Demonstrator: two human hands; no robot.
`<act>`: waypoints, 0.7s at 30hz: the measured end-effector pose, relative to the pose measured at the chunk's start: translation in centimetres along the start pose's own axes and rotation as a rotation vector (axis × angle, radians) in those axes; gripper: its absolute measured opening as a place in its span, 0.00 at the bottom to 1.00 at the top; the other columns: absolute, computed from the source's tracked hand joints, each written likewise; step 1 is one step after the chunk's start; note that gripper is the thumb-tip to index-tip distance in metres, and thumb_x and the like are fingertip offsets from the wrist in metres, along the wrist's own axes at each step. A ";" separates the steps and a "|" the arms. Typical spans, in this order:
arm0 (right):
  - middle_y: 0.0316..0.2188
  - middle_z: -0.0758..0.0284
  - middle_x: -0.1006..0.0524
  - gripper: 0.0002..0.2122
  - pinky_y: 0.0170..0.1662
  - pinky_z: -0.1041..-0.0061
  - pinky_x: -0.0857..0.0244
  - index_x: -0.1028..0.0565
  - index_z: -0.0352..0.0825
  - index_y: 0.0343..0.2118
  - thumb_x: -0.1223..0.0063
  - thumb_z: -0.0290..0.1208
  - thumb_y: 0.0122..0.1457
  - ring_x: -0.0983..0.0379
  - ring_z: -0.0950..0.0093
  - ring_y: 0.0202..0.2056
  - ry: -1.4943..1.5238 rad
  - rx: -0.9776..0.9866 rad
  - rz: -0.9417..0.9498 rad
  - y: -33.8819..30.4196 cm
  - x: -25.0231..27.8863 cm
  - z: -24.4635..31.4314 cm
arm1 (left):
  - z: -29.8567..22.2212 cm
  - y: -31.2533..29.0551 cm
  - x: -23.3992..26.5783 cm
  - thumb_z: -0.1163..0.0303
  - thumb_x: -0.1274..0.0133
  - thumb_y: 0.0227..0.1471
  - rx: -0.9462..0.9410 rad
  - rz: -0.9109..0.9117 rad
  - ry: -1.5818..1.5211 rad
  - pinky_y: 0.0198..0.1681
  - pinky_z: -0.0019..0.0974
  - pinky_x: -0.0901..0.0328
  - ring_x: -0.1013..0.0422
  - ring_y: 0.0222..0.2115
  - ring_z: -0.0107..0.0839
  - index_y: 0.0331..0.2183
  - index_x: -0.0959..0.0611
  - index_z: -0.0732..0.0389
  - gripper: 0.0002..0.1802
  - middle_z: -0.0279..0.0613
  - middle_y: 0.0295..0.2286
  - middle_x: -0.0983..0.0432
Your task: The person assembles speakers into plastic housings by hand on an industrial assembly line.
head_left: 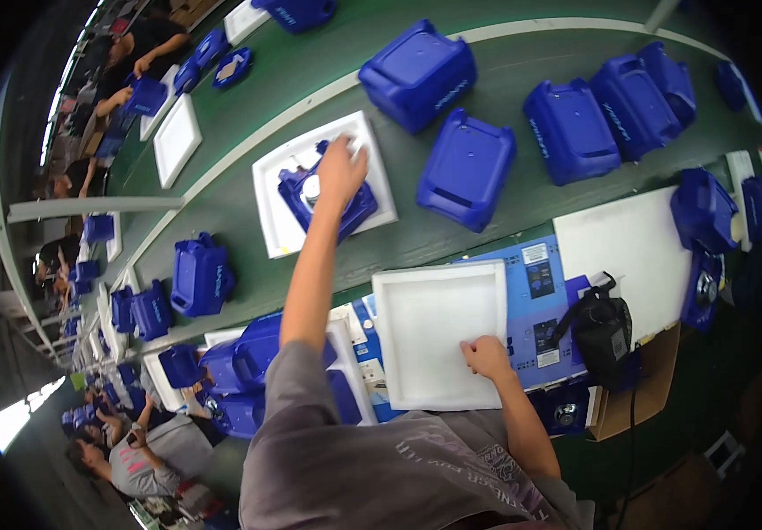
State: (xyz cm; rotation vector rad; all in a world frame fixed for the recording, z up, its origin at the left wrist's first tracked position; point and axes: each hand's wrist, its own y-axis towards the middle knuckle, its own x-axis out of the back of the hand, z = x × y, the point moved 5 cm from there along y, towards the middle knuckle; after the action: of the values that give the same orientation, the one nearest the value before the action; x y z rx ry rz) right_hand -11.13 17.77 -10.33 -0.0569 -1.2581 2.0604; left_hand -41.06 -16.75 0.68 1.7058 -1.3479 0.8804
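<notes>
My left hand point(341, 175) reaches far forward over a blue plastic housing point(356, 210) with a round silver speaker point(312, 190) in it. Its fingers are blurred and partly hidden, so I cannot tell whether they grip the housing. That housing lies in a white foam tray point(272, 231) on the green conveyor. Close to my body, my right hand point(489, 357) is closed, thumb against the curled fingers, above the right side of a second white foam tray point(430, 327). Whatever is inside those fingers, if anything, is hidden. This nearer tray holds nothing else that I can see.
Several blue housings point(467, 170) stand along the green conveyor point(257, 265). A black pouch point(602, 334) with a cable sits right of the near tray, by a cardboard box point(650, 389). More housings point(240, 362) crowd my left side. Co-workers point(143, 464) work at left.
</notes>
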 end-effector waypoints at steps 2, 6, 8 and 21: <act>0.11 0.64 0.25 0.25 0.28 0.68 0.30 0.22 0.32 0.14 0.53 0.47 0.61 0.25 0.71 0.17 -0.019 0.082 -0.098 -0.6 0.5 -0.7 | -1.8 -5.7 1.3 0.53 0.48 0.53 0.045 0.128 0.173 0.35 0.51 0.32 0.26 0.33 0.56 0.37 0.23 0.66 0.22 0.58 0.30 0.24; 0.12 0.70 0.28 0.23 0.22 0.77 0.36 0.24 0.37 0.17 0.55 0.47 0.63 0.31 0.78 0.15 1.114 0.145 0.234 1.9 2.3 -2.1 | 1.4 -13.4 0.3 0.61 0.41 0.49 -0.044 0.350 0.443 0.32 0.51 0.29 0.24 0.34 0.51 0.41 0.29 0.61 0.21 0.51 0.36 0.26; 0.18 0.72 0.27 0.12 0.23 0.82 0.40 0.24 0.38 0.27 0.52 0.38 0.64 0.33 0.85 0.18 0.849 0.353 -0.151 2.1 11.1 1.1 | 2.6 -14.0 0.1 0.63 0.41 0.48 -0.047 0.354 0.463 0.32 0.52 0.29 0.24 0.33 0.51 0.40 0.30 0.61 0.20 0.50 0.35 0.26; 0.48 0.60 0.34 0.25 0.58 0.56 0.45 0.29 0.35 0.45 0.31 0.34 0.44 0.41 0.59 0.56 -0.474 0.306 -1.019 5.8 38.2 5.1 | -9.2 -26.2 10.6 0.68 0.41 0.49 -0.240 0.227 0.127 0.26 0.49 0.34 0.28 0.25 0.50 0.33 0.27 0.60 0.12 0.49 0.24 0.27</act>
State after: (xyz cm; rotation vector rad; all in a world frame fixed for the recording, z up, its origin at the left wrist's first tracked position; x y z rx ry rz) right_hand -44.71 34.81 -0.36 1.0445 -0.8942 1.3358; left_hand -13.83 -9.65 10.14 1.3116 -1.5146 0.8960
